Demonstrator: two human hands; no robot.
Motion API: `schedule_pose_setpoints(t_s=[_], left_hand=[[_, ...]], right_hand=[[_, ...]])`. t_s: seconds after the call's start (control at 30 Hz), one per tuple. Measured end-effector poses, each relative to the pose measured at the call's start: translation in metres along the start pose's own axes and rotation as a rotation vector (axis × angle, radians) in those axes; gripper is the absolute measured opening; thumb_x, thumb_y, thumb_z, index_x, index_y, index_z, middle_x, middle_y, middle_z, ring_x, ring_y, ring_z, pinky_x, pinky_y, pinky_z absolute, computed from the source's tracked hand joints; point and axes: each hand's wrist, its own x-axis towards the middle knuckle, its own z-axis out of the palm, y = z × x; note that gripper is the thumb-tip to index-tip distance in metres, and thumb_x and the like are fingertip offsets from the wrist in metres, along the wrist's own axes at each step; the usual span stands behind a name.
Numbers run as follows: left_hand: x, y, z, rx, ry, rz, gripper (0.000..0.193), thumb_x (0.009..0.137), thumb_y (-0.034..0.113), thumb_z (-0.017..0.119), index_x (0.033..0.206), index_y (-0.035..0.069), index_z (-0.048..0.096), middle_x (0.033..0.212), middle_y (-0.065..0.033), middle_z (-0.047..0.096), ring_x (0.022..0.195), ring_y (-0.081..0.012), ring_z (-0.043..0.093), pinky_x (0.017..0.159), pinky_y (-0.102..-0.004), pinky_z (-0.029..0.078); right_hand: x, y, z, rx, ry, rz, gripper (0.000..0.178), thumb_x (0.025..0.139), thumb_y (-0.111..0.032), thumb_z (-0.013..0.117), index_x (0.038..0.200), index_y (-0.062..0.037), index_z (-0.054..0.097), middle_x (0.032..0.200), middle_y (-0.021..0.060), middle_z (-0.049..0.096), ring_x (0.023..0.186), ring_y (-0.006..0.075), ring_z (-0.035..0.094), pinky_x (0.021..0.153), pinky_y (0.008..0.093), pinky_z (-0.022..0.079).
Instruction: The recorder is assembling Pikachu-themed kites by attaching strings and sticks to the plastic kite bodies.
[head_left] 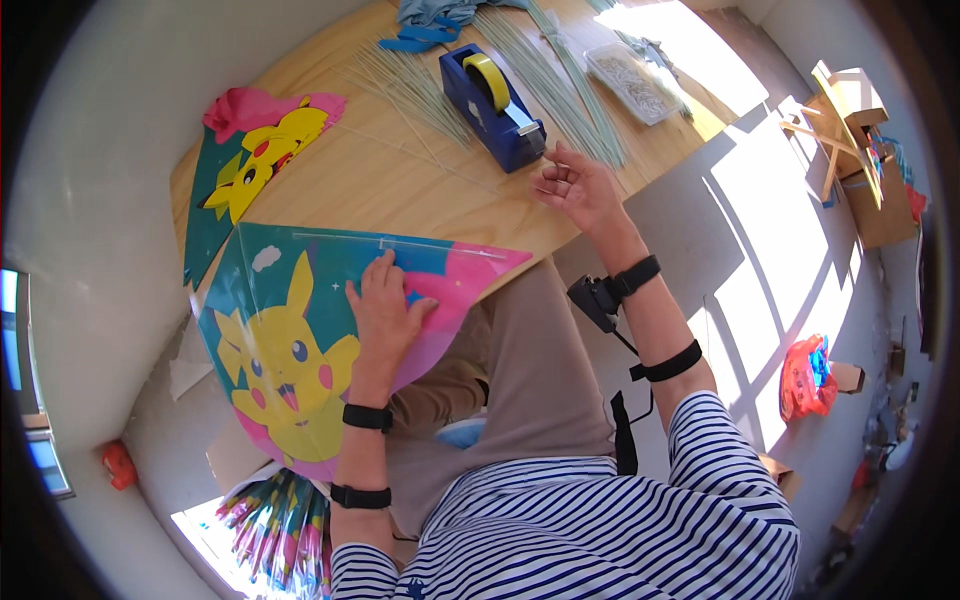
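A kite sail of thin teal and pink sheet, printed with a yellow cartoon figure, hangs partly over the table's near edge. Along its upper edge runs a thin pale rod, with a small clear strip across it. My left hand lies on the sail just below that strip, fingers extended and thumb apart. By the cutter end of a blue tape dispenser holding a yellow-cored roll, my right hand has thumb and forefinger pinched together. Whatever is between those fingertips is too small to make out.
Thin sticks lie in bundles across the wooden table. Another printed sail rests at the far left. Beyond the dispenser stands a clear tub of small pale pieces. Rolled printed sheets are gathered low on the left.
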Motion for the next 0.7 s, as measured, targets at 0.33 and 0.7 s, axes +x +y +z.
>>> schedule_pose_setpoints(t_s=[0.33, 0.7], left_hand=[[0.003, 0.001, 0.001, -0.018, -0.010, 0.001, 0.052, 0.069, 0.032, 0.083, 0.103, 0.006, 0.055, 0.147, -0.0140, 0.047, 0.135, -0.0332, 0.042, 0.106, -0.0692, 0.027], [0.002, 0.002, -0.001, -0.024, -0.023, -0.018, 0.052, 0.070, 0.032, 0.083, 0.104, 0.005, 0.056, 0.147, -0.0145, 0.047, 0.137, -0.0334, 0.041, 0.107, -0.0683, 0.026]], right_hand=[[0.013, 0.008, 0.026, -0.013, 0.041, -0.127, 0.009, 0.097, -0.004, 0.055, 0.104, 0.0027, 0.055, 0.103, 0.0195, 0.063, 0.106, 0.0387, 0.067, 0.092, 0.0481, 0.055], [0.022, 0.018, 0.032, -0.067, 0.233, -0.193, 0.007, 0.088, 0.000, 0.060, 0.095, 0.0028, 0.058, 0.089, 0.0149, 0.067, 0.083, 0.0319, 0.072, 0.075, 0.0385, 0.058]])
